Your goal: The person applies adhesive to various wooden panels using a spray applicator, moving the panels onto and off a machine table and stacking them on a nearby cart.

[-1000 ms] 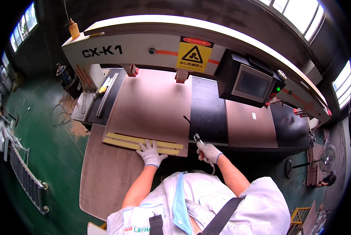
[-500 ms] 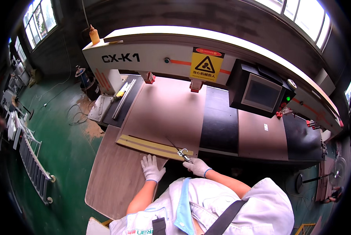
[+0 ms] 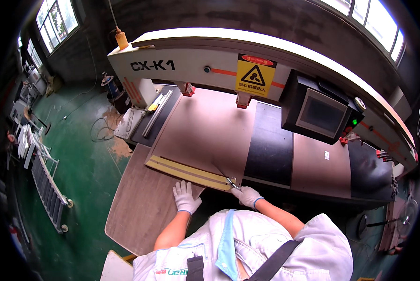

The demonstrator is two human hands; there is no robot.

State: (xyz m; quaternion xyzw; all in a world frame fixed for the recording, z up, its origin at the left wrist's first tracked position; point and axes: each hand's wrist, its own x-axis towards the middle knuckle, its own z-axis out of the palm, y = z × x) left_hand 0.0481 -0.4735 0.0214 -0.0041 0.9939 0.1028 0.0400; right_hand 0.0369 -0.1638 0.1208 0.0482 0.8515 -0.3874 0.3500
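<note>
My left hand (image 3: 187, 199), in a white knit glove, lies flat with fingers spread on a wood-grain side board (image 3: 144, 196), just below the yellow strip. In my gloved right hand (image 3: 246, 196) is an air blow gun (image 3: 231, 182), its long thin dark nozzle pointing up and left over a brown panel (image 3: 205, 136). A yellow strip (image 3: 182, 172) with a dark lengthwise line runs along that panel's front edge. The gun's metal body is at the strip's right end; whether it touches is unclear. My fingers hide its handle.
A white machine beam (image 3: 182, 65) spans above the panels, carrying a black control screen (image 3: 321, 112) and red-footed clamps (image 3: 243, 99). A second brown panel (image 3: 317, 164) lies to the right. On the green floor stands a roller conveyor (image 3: 50, 194); a fan (image 3: 409, 213) stands at right.
The whole view has shifted a little, so the machine sits further right. My right hand and the air blow gun have turned slightly at the strip's right end; my left hand stays flat.
</note>
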